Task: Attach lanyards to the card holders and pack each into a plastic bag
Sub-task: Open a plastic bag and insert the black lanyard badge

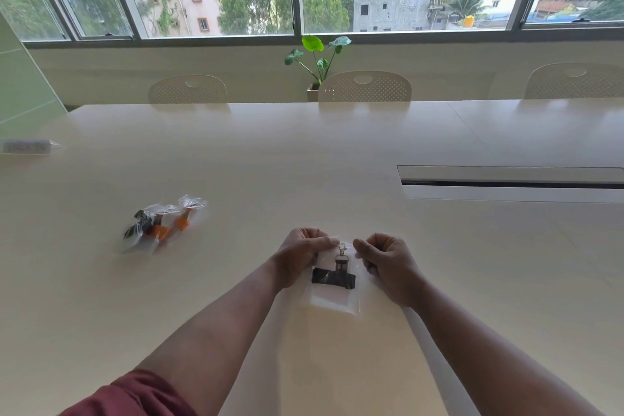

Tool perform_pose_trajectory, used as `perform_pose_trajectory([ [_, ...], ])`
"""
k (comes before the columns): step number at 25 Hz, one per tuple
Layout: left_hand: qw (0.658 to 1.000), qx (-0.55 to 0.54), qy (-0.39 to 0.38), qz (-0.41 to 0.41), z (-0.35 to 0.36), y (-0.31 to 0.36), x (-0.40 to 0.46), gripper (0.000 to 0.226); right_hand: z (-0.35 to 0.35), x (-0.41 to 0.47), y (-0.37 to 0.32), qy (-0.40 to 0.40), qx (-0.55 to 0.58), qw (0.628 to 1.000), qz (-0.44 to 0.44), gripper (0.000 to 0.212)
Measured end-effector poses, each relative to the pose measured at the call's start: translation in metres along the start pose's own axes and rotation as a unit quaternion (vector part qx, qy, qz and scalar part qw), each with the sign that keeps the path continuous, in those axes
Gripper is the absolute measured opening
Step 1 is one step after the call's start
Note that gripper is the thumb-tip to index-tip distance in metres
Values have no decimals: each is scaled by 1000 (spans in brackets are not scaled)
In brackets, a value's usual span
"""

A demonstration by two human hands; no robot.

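Observation:
A clear plastic bag [332,302] lies on the table in front of me. Inside it I see a card holder with a folded black lanyard [333,278] and a metal clip [342,251] near the bag's top. My left hand [300,257] pinches the bag's top left edge. My right hand [388,263] pinches the top right edge. Both hands have their fingers curled closed on the bag's mouth.
A small pile of packed bags [162,224] with orange and black lanyards lies to the left. A long cable slot [510,181] is set into the table at the right. Chairs [364,86] and a potted plant [319,61] stand beyond the far edge.

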State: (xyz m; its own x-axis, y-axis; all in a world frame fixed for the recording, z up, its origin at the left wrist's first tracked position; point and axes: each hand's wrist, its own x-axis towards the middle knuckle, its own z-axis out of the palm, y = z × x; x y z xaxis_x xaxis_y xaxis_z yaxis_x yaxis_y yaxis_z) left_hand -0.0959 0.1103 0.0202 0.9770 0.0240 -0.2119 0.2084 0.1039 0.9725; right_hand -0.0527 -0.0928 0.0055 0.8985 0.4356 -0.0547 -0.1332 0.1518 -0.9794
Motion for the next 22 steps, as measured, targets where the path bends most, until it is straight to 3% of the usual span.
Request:
perform_pose_trajectory([
  [3,999,-22,27,1,-5,-4,1,35,-1,-1,-1,14,14,1000,-3,27],
  [8,996,-62,72,1,-6,-8,4,24,-1,2,3,27,18,999,-4,27],
  [22,992,-92,87,10,-5,-7,2,34,-1,2,7,27,17,999,-14,28],
])
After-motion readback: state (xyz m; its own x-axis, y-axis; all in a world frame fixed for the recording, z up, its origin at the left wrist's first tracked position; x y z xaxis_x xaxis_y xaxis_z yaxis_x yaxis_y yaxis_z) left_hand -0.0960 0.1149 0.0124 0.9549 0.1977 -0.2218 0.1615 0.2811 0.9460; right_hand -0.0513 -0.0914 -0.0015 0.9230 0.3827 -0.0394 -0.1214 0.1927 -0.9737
